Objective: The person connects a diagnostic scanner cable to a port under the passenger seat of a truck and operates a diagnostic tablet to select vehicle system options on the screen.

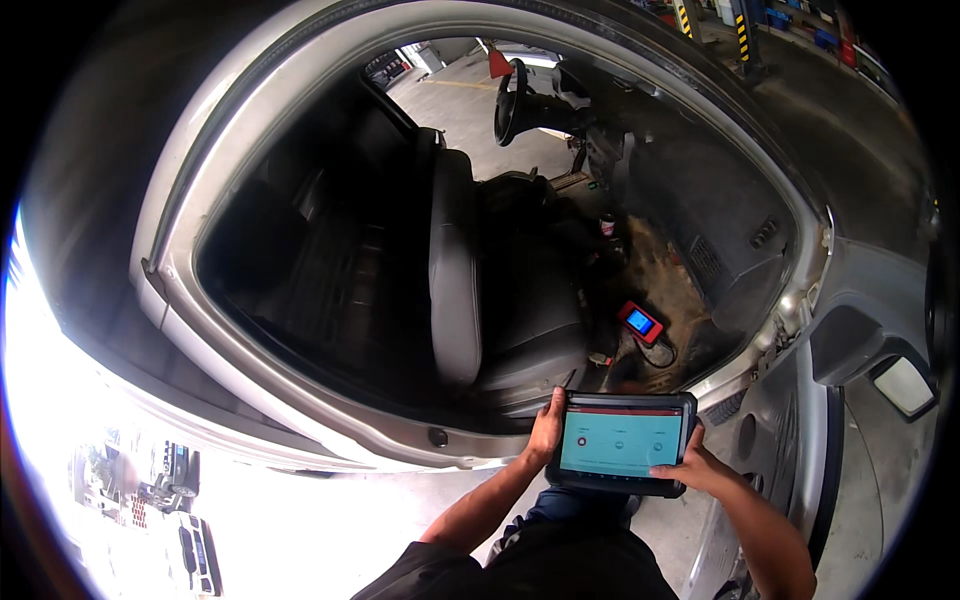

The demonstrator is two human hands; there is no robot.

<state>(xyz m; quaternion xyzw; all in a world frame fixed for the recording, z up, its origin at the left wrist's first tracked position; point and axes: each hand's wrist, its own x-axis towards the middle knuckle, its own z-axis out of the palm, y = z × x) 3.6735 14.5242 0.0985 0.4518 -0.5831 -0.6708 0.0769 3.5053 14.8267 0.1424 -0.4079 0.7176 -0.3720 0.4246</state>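
A black-framed tablet (610, 481) with a lit pale-blue screen is held in front of me at the open door of a vehicle. My left hand (546, 428) grips its left edge, thumb up near the top corner. Round the right edge closes my right hand (692, 464), its thumb lying over the lower right of the screen. Beyond the tablet, on the vehicle's floor, lies a red handheld device (640, 321) with a glowing blue display. A dark cable (668, 352) curls beside it.
A grey seat (456, 270) stands left of the floor area, the steering wheel (511, 103) at the far side. The open door (800, 440) with its mirror (903, 387) is at my right. A cup-like container (607, 225) sits near the middle. Striped posts (742, 38) rise far right.
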